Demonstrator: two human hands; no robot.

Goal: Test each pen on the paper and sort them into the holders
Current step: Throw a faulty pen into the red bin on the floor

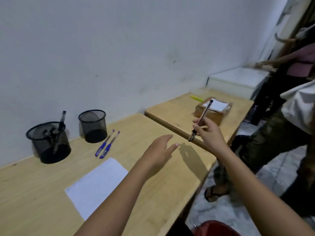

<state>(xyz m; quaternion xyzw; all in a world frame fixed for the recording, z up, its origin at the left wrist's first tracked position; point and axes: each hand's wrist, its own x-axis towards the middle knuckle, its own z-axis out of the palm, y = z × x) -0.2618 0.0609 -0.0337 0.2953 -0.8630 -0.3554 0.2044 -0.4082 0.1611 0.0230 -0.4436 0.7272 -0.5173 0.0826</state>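
My right hand (210, 133) grips a black pen (202, 116) in the air above the gap between two tables, tip pointing down-left. My left hand (159, 149) hovers flat and open over the near table, holding nothing. A white sheet of paper (97, 184) lies on the near table (162, 193). Two blue pens (106, 145) lie side by side beyond the paper. At the back left stand two black mesh holders: the left holder (48, 142) contains several black pens, the right holder (92, 126) looks empty.
A second wooden table (172, 114) adjoins on the right, carrying a brown box (213, 111) with white paper on top and a yellow highlighter (196, 98). Another person (279, 137) stands to the right on the tiled floor. A red object (216, 229) sits at the bottom edge.
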